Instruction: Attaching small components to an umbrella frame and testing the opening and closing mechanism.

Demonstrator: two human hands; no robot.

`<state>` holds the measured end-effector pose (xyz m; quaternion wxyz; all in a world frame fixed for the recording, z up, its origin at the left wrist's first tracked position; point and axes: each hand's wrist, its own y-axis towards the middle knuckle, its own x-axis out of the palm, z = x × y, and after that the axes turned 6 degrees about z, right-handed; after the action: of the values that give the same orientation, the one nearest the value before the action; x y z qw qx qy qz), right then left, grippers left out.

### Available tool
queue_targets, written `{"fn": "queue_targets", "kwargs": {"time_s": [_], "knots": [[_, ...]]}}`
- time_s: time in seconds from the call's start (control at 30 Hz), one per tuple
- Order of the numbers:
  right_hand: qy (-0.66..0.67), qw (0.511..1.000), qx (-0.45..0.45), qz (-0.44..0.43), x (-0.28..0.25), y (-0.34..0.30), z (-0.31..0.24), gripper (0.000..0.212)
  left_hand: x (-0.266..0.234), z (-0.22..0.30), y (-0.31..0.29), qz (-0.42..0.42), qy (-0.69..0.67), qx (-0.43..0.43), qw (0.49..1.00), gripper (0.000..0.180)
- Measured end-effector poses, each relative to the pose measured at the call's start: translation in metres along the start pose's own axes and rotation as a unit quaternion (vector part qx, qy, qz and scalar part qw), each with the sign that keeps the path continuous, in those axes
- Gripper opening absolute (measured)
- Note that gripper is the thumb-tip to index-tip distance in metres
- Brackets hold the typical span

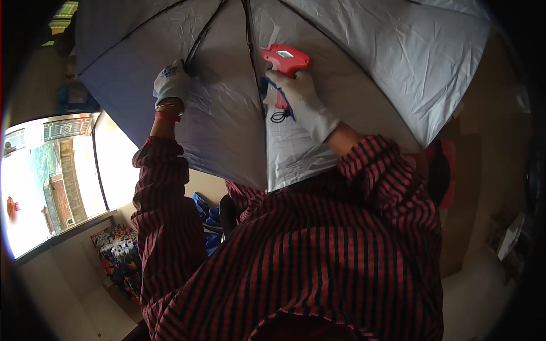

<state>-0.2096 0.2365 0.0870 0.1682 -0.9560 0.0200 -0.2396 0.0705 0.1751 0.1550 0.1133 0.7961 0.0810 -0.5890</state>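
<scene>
An open silver-grey umbrella [222, 119] spreads across the upper middle of the head view, its dark ribs [250, 42] running over the inside of the cloth. In a white glove, my left hand [171, 84] is closed around one of these ribs on the left side. My right hand [310, 108], also gloved, wraps the handle of a red tagging gun [291, 61]. The gun lies over the canopy just right of the middle rib, its nose pointing left. A small black cord loop [278, 117] hangs below its handle. Whether the gun's tip touches the cloth I cannot tell.
A bright window [54, 182] is at the left. Below it stands a colourful patterned bundle [118, 250]. Blue fabric [209, 224] lies low beside my left arm. A red and black object [442, 173] is past my right elbow.
</scene>
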Motion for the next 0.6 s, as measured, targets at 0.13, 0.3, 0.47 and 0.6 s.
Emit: {"fn": "queue_targets", "kwargs": {"time_s": [0.13,0.3,0.47,0.6], "knots": [[-0.032,0.996,-0.043,0.068,-0.008,0.037,-0.006,0.018,0.011,0.044,-0.014,0.048,-0.051,-0.020,0.997,0.041],[-0.085,0.991,-0.096,0.048,0.002,0.039,0.013,0.023,0.022,0.103,-0.059,0.107,-0.379,0.085,0.915,0.034],[-0.102,0.986,-0.118,0.059,0.004,0.036,0.027,0.024,0.028,0.131,-0.051,0.037,-0.466,0.030,0.883,0.025],[-0.111,0.989,-0.092,0.042,0.001,0.028,0.019,0.022,0.028,0.138,-0.050,0.051,-0.451,0.060,0.889,0.022]]}}
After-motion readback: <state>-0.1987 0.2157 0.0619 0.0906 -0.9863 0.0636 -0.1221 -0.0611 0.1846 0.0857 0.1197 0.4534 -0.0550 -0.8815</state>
